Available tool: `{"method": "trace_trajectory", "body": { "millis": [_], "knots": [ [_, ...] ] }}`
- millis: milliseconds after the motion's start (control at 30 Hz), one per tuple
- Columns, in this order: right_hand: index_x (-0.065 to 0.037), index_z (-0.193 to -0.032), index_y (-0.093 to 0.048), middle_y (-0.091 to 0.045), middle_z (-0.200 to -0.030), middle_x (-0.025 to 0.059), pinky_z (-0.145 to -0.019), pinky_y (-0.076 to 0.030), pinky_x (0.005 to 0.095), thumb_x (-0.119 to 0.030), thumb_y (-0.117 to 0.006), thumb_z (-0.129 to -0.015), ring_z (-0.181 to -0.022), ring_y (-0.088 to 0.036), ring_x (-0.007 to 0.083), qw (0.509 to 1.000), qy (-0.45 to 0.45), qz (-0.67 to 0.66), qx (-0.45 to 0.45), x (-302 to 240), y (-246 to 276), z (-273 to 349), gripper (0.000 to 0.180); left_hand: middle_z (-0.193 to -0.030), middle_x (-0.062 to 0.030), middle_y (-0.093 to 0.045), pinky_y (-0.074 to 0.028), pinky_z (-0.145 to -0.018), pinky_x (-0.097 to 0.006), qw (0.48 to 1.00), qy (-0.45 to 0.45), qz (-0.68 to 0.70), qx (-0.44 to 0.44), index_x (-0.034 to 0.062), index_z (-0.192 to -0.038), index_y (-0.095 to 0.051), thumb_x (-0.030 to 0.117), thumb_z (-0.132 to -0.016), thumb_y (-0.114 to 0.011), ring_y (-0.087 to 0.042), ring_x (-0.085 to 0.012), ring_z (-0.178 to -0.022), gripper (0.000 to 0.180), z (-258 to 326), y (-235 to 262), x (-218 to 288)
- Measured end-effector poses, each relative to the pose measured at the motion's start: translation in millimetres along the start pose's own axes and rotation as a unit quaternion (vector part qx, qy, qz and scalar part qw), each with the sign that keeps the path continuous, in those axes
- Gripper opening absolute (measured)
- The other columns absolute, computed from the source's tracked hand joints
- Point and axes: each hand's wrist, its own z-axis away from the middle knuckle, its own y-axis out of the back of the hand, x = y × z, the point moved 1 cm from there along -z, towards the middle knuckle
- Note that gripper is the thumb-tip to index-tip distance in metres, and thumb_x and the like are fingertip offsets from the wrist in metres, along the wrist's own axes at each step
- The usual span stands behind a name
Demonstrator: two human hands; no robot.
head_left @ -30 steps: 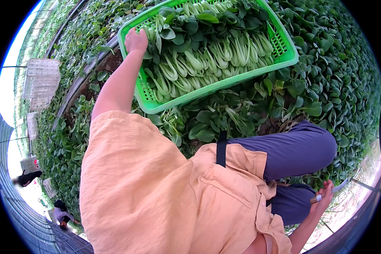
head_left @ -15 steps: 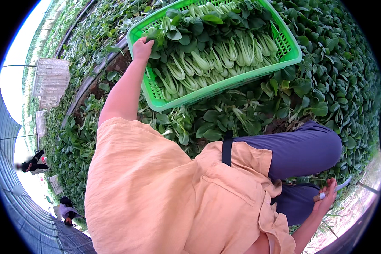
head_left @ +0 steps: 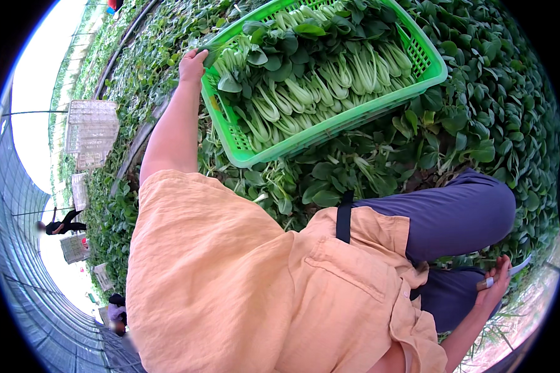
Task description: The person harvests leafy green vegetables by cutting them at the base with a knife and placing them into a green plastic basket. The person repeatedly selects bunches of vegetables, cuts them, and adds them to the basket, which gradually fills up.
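Note:
A green plastic crate (head_left: 348, 118) full of cut bok choy (head_left: 317, 81) sits on a bed of leafy plants ahead of me. My left hand (head_left: 191, 64) reaches out at arm's length, its fingers curled over the crate's left corner rim. My right hand (head_left: 494, 286) hangs low beside my bent knee, closed around a small knife (head_left: 518, 267) with a thin blade pointing right. My orange shirt and purple trousers fill the lower middle of the view.
Green leafy plants (head_left: 491, 93) cover the ground around the crate. A long edging strip (head_left: 137, 143) runs along the bed's left side. Pale empty crates (head_left: 92, 130) stand further left, and another person (head_left: 62, 221) bends over on the path there.
My left hand stays on the crate's corner; crate and hand have shifted slightly in the view. My right hand still holds the knife by my knee.

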Motion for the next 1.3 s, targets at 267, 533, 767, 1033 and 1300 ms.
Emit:
{"method": "trace_trajectory", "body": {
  "millis": [267,533,767,1033,1300],
  "knots": [
    [-0.010,-0.121,-0.059,-0.058,-0.106,-0.0002,-0.060,-0.033,0.0203,-0.033,-0.061,-0.097,-0.069,-0.043,0.0035,1.000,0.002,-0.005,0.014,-5.0,-9.2,3.7,0.033,-0.107,-0.0042,-0.062,-0.052,-0.084,-0.049,0.968,0.061,0.231,-0.074,0.0139,-0.110,-0.056,0.014,-0.091,-0.063,-0.061,-0.0200,-0.092,0.021,-5.6,-10.6,38.9],
    [-0.011,-0.120,-0.060,-0.058,-0.105,-0.0012,-0.062,-0.033,0.0206,-0.034,-0.061,-0.097,-0.070,-0.042,0.0036,1.000,-0.001,-0.007,0.003,0.7,0.5,-5.5,0.033,-0.119,-0.0174,-0.061,-0.045,-0.098,-0.061,0.933,0.113,0.323,-0.114,0.0061,-0.110,-0.052,0.016,-0.097,-0.054,-0.055,-0.0469,-0.119,0.016,-8.8,-37.9,53.4],
    [-0.010,-0.121,-0.059,-0.058,-0.105,-0.0005,-0.058,-0.032,0.0201,-0.031,-0.060,-0.098,-0.066,-0.041,0.0029,1.000,0.003,0.013,0.025,-4.6,8.9,-2.7,0.032,-0.142,-0.0171,-0.044,-0.035,-0.108,-0.050,0.904,0.103,0.402,-0.099,0.0141,-0.140,-0.038,0.044,-0.102,-0.032,-0.055,-0.0398,-0.121,0.049,-33.3,-56.6,35.6],
    [-0.010,-0.120,-0.059,-0.059,-0.103,-0.0001,-0.054,-0.032,0.0197,-0.032,-0.061,-0.097,-0.063,-0.040,0.0023,0.998,0.006,0.023,0.057,-8.3,20.2,10.0,0.032,-0.123,-0.0156,-0.056,-0.051,-0.086,-0.038,0.929,0.179,0.322,-0.001,0.0105,-0.135,-0.039,0.006,-0.088,-0.049,-0.065,-0.0277,-0.105,0.048,-82.2,-94.0,-44.5],
    [-0.011,-0.119,-0.058,-0.058,-0.102,-0.0001,-0.055,-0.033,0.0205,-0.035,-0.061,-0.097,-0.063,-0.041,0.0025,0.997,-0.008,0.057,0.055,-6.4,-7.5,18.3,0.033,-0.083,-0.0030,-0.062,-0.041,-0.044,-0.024,0.995,-0.064,-0.032,0.063,0.0092,-0.106,-0.066,0.030,-0.091,-0.066,-0.056,-0.0128,-0.060,0.025,-130.1,-95.9,-87.3]
  ]
}}
